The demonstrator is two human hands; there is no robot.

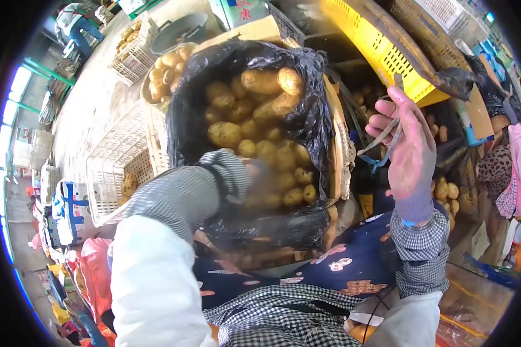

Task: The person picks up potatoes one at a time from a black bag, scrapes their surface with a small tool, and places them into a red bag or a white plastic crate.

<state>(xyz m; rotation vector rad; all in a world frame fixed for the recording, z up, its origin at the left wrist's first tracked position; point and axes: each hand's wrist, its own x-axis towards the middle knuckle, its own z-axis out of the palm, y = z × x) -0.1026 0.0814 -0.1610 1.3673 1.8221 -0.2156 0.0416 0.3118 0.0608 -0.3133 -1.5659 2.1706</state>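
My left hand [257, 176], smeared by motion, is over the potatoes [266, 151] in a box lined with a black plastic bag [186, 110]. Its fingers cannot be made out, nor whether they grip a potato. A checked sleeve cover [173, 194] reaches down to the wrist. To the right of the box my right hand [408, 141] is raised, fingers bent together around a thin grey string [382, 139]. A loop of it with a blue part [379, 163] hangs beside the palm. A small dark tip [398, 81] shows above the fingertips.
A white plastic crate [107, 173] stands at the left, holding a few potatoes. Behind are a potato basket [147, 87], a dark tub [180, 33] and a yellow crate [382, 49]. More potatoes [446, 191] lie at the right. A person [75, 26] bends over in the far left background.
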